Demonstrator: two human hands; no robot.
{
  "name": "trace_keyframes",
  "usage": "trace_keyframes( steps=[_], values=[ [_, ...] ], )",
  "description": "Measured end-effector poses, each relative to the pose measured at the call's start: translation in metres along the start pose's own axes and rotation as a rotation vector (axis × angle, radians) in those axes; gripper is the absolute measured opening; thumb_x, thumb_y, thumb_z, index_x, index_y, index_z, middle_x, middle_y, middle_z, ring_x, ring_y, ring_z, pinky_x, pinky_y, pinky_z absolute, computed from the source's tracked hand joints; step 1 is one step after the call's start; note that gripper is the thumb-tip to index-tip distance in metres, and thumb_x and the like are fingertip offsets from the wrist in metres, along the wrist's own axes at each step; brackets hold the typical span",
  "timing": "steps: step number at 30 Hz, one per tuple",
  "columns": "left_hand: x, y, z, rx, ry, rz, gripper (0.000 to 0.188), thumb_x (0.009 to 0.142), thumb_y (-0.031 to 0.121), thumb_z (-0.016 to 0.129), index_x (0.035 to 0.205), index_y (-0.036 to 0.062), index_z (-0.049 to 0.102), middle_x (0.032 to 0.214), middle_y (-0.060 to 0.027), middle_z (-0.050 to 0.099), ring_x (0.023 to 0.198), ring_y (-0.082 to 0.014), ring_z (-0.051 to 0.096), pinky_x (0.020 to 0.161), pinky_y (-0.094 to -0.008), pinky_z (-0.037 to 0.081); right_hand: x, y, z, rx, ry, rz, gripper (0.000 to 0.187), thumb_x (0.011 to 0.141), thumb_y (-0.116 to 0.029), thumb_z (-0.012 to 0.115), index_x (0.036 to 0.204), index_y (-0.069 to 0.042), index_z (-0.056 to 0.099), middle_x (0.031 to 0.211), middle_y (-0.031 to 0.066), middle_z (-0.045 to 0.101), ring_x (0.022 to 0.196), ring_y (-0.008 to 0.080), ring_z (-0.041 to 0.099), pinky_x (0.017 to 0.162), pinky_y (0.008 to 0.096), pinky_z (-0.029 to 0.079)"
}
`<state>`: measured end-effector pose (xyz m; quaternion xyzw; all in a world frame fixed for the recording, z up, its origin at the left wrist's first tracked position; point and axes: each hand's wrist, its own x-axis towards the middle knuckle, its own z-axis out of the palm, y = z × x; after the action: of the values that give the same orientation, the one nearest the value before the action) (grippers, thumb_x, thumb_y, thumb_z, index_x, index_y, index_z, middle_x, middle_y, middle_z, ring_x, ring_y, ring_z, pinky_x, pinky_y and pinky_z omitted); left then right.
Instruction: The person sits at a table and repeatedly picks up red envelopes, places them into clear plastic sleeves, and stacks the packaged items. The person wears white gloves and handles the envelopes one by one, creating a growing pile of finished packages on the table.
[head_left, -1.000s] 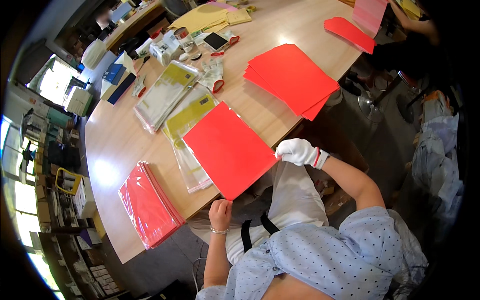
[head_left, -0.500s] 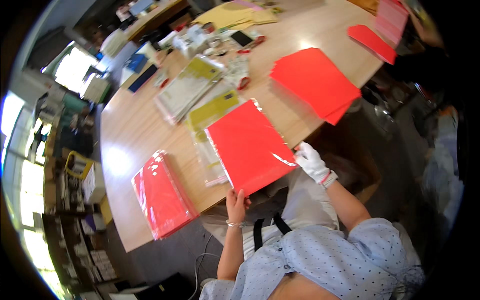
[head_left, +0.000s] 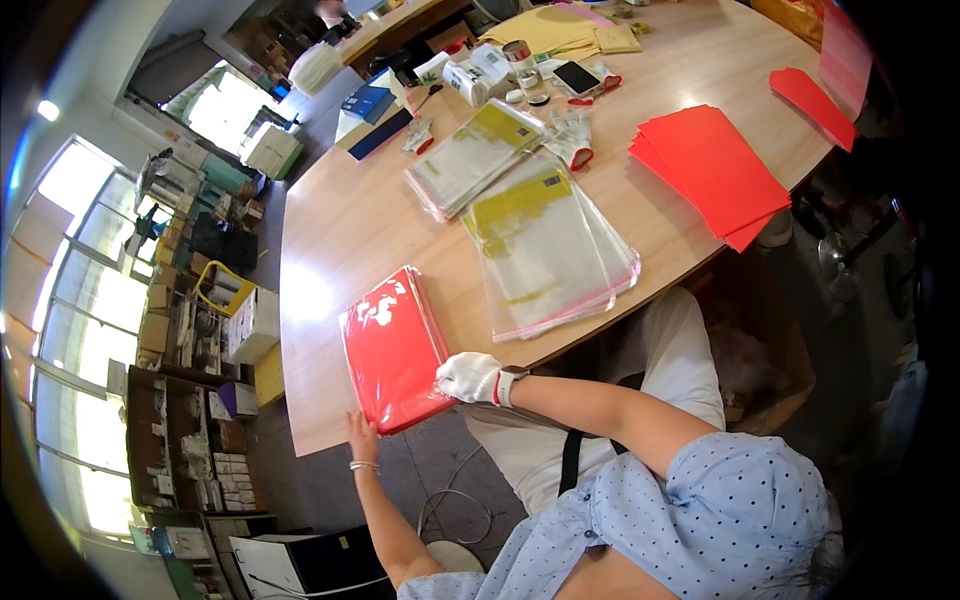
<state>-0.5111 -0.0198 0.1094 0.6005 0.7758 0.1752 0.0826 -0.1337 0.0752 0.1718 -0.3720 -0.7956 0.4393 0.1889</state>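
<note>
A stack of red sheets in clear plastic sleeves (head_left: 395, 340) lies at the table's near left edge. My bare left hand (head_left: 363, 436), a bracelet on its wrist, is at the stack's near left corner, fingers apart and touching its side. At the near right corner my right hand (head_left: 470, 378), in a white glove, is closed on the edge of the top red packet. Its fingertips are partly hidden by the glove's back. Right of the stack lie clear plastic sleeves (head_left: 560, 260), fanned a little. Loose red sheets (head_left: 710, 175) are piled farther right.
More sleeves (head_left: 475, 155) lie behind. Farther back are white gloves (head_left: 570, 135), a phone (head_left: 577, 77), a tape roll (head_left: 518, 52) and yellow sheets (head_left: 545, 35). A blue box (head_left: 368, 102) stands at the far left. A cardboard box (head_left: 780, 370) is beneath the table's right side.
Both hands have carried the red packet left from above the clear sleeves onto the red stack. The left hand has loosened its grip. The view has shifted, and the clear sleeves are uncovered.
</note>
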Motion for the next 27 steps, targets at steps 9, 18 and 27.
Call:
trace_keyframes(
  steps=[9,18,27],
  values=[
    [0.037,0.148,0.042,0.32,-0.045,0.255,0.052,0.09,0.026,0.045,0.14,0.0207,0.034,0.151,-0.004,0.021,0.139,-0.0289,0.016,0.105,-0.0611,0.013,-0.013,0.051,-0.003,0.28,0.166,-0.15,0.028,0.084,-0.02,0.054,0.104,-0.004,0.063,0.09,0.0168,0.065,0.086,0.0288,0.064,0.078,0.0347,0.049],
    [0.028,0.17,0.038,0.339,-0.086,0.114,0.047,0.094,0.032,0.037,0.14,0.0199,0.036,0.151,-0.0012,0.021,0.139,-0.0281,0.016,0.104,-0.06,0.018,-0.246,0.15,-0.237,-0.966,0.877,0.134,0.031,0.068,-0.011,0.063,0.098,-0.006,0.056,0.102,0.0129,0.056,0.096,0.0314,0.055,0.083,0.04,0.046],
    [0.017,0.247,0.032,-0.126,0.302,0.42,0.035,0.09,0.01,0.047,0.123,-0.0024,0.048,0.12,-0.0209,0.054,0.113,-0.0362,0.05,0.096,-0.0415,0.039,-0.3,0.19,-0.308,-0.831,0.734,0.268,0.012,0.079,-0.02,0.06,0.081,-0.008,0.058,0.075,0.009,0.061,0.074,0.0285,0.06,0.064,0.0382,0.048]
  ],
)
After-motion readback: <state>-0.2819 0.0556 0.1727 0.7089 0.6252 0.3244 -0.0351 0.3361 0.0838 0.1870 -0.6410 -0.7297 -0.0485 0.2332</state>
